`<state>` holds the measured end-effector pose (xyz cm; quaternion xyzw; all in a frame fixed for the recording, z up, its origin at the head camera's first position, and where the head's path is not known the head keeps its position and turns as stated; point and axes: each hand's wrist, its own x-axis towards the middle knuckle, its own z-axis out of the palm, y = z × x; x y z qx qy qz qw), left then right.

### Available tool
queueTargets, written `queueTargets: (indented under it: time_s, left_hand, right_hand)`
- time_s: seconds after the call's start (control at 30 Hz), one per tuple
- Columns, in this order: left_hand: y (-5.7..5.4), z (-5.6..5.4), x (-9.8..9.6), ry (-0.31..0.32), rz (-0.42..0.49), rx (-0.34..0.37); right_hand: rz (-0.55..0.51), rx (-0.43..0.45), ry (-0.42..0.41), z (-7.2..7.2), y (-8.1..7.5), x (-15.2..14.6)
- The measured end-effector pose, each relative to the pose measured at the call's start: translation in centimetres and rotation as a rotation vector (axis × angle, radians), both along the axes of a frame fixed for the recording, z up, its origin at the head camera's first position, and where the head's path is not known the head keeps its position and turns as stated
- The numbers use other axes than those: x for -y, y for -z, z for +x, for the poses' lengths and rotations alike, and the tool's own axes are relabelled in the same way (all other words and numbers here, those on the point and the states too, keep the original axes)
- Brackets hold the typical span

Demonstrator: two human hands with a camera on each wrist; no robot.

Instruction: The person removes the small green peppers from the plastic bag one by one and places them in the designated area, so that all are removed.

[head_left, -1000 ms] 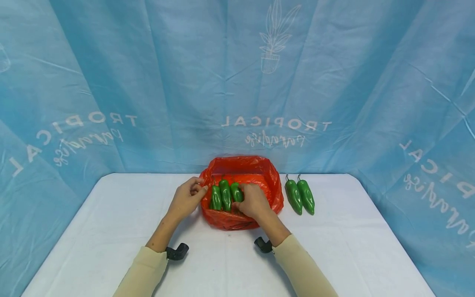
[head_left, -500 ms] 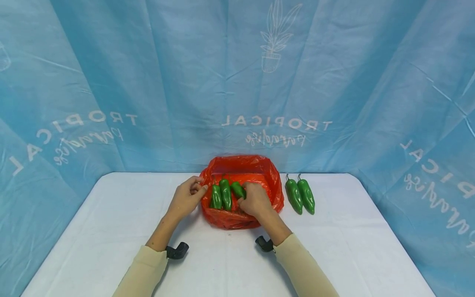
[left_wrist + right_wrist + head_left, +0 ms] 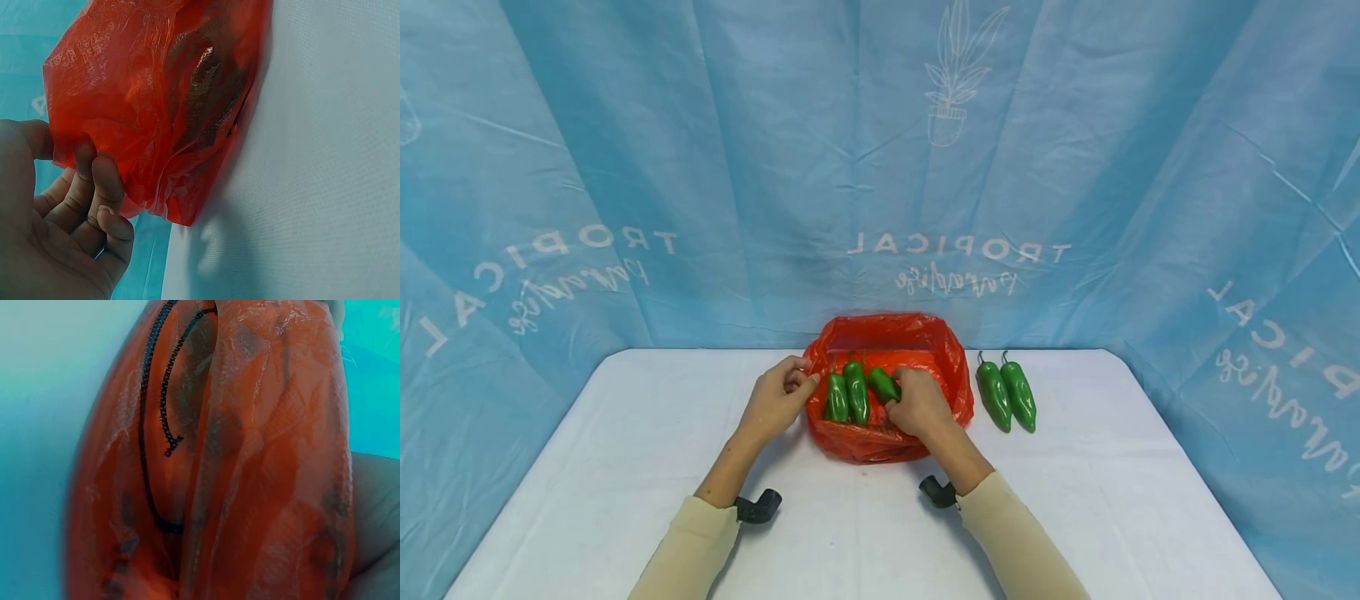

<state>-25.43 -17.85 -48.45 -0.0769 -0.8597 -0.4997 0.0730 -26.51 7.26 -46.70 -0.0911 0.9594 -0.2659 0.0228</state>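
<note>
A red plastic bag (image 3: 868,447) stands open-mouthed near the table's far edge. My left hand (image 3: 777,402) pinches the bag's left rim between thumb and fingers, seen close up in the left wrist view. Inside the bag, two green peppers (image 3: 856,392) lie side by side at the left. My right hand (image 3: 922,406) reaches in from the right and grips another green pepper (image 3: 883,384), which lies tilted with its lower end hidden by the fingers. In the right wrist view, the red plastic (image 3: 275,456) covers most of that hand.
Two more green peppers (image 3: 1006,396) lie side by side on the white tablecloth (image 3: 1075,483), right of the bag. A dark cord (image 3: 145,412) loops down the bag in the right wrist view. Blue printed curtains (image 3: 775,167) hang behind and at both sides of the table.
My right hand has shifted slightly right, and the pepper in it has moved right and tilted away from the other two. My left hand has stayed at the rim.
</note>
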Motion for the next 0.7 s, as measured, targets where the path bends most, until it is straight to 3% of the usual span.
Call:
queueTargets:
  time_s: [0.7]
  left_hand:
    - [0.4, -0.1, 0.1, 0.001, -0.011, -0.007]
  right_hand:
    - [-0.043, -0.032, -0.026, 1.0, -1.3, -1.3]
